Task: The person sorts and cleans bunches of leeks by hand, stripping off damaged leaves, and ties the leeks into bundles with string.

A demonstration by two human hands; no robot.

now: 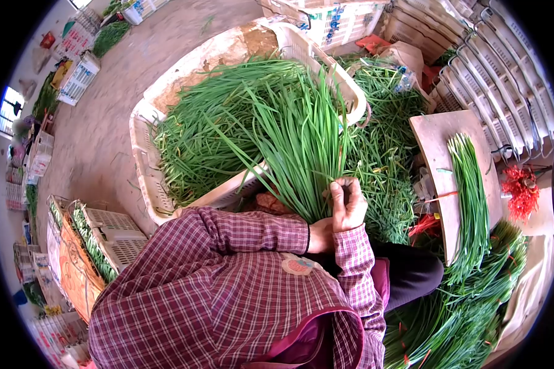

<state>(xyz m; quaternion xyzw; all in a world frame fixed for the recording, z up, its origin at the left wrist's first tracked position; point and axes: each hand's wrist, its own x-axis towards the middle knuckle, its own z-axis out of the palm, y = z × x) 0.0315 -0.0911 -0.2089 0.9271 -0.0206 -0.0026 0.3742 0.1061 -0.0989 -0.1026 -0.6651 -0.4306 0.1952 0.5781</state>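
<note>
A large bunch of long green garlic chives point(298, 144) stands fanned out in front of me, leaning over the near rim of a crate. My left hand point(321, 236) grips it low down; its fingers are mostly hidden behind the leaves and my right wrist. My right hand point(349, 203) is at the bunch's right edge, thumb and forefinger pinched together. What lies in that pinch is too small to make out. Beyond the bunch, the white plastic crate point(143, 132) holds a heap of loose chives point(209, 126).
To the right, a tied chive bundle point(471, 190) lies on a board point(434, 144), near red ties point(521, 190). Loose leaves point(381, 154) cover the ground beside the crate. More chives point(440, 326) are piled at lower right. Crates point(486, 80) are stacked behind.
</note>
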